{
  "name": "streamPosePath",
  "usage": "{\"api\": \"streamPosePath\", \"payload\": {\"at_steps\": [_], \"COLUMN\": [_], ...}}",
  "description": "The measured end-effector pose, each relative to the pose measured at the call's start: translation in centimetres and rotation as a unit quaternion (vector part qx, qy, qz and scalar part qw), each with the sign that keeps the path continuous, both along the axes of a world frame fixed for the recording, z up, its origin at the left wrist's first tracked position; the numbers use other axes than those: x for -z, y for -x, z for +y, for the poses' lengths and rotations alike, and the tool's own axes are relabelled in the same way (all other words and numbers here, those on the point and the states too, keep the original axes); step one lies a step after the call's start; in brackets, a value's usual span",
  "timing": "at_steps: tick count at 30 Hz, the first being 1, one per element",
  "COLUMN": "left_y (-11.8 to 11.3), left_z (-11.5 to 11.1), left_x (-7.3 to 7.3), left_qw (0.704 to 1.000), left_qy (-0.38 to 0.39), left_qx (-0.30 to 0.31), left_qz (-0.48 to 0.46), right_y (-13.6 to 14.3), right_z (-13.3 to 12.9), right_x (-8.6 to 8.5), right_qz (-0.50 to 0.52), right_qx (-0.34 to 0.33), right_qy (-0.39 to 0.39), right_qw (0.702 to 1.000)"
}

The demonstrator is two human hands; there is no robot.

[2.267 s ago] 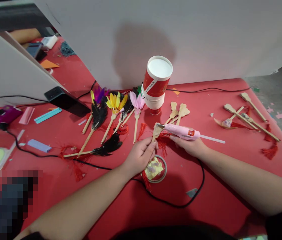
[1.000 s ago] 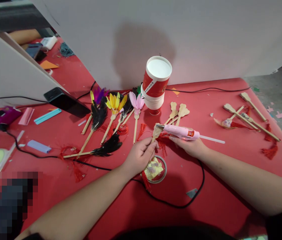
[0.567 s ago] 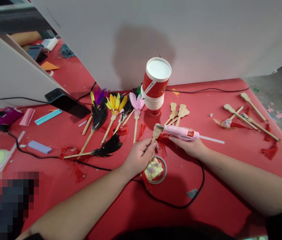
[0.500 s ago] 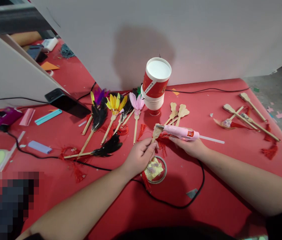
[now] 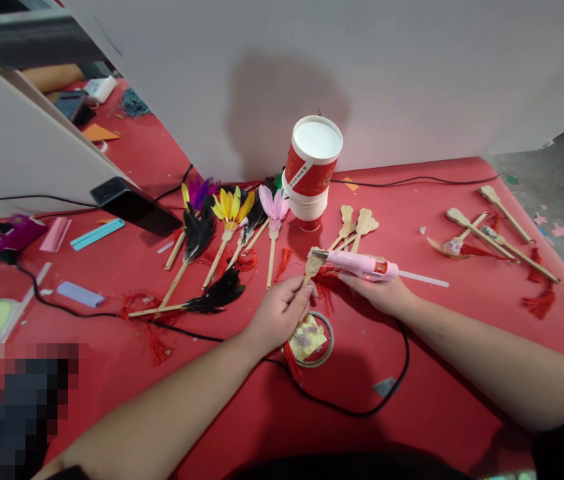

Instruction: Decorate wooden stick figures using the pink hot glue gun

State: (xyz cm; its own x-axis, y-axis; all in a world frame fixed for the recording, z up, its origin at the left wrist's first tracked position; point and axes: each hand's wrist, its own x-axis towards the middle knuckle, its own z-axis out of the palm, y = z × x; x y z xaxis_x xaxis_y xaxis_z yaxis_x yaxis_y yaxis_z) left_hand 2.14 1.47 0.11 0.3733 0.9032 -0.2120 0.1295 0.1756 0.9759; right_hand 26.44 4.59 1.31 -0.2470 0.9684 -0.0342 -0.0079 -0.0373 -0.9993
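Observation:
My left hand (image 5: 282, 312) is closed round the handle of a small wooden fan-shaped stick (image 5: 315, 262), its wide head pointing up and away. In my right hand (image 5: 377, 287) is a pink hot glue gun (image 5: 362, 265), with a clear glue stick (image 5: 425, 279) poking out of its back. The gun's metal tip is at the stick's head; whether it touches cannot be made out. Below my left hand lies a roll of tape (image 5: 331, 347) with crumpled yellow paper inside. Several bare wooden sticks (image 5: 365, 223) with red tassels lie just beyond the gun.
Stacked paper cups (image 5: 312, 167) stand by the wall. Feathered sticks (image 5: 229, 213) lie to the left, near a black box-shaped object (image 5: 135, 207) and a purple power strip (image 5: 12, 237). More tasselled sticks (image 5: 502, 243) are at right. A black cable (image 5: 342, 408) loops across the red table (image 5: 202, 413).

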Motion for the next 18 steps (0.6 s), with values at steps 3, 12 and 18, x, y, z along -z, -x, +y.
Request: {"api": "streamPosePath", "payload": {"at_steps": [3,12,18], "left_y": [-0.01,0.01,-0.22], "left_z": [0.0,0.0,0.03], "left_x": [0.03,-0.04,-0.3], "left_qw": [1.0,1.0,1.0], "left_qy": [-0.003,-0.003,0.01], "left_qx": [-0.001,0.009,0.007], "left_qz": [0.002,-0.01,-0.016], "right_y": [0.04,-0.41,-0.6], "right_z": [0.04,-0.14,-0.18], "right_x": [0.07,0.17,0.22], "right_qz": [-0.001,-0.035,-0.056], "right_qx": [-0.002,-0.014,0.0], "right_qy": [0.002,0.004,0.008], "right_qw": [1.0,0.999,0.998]}}
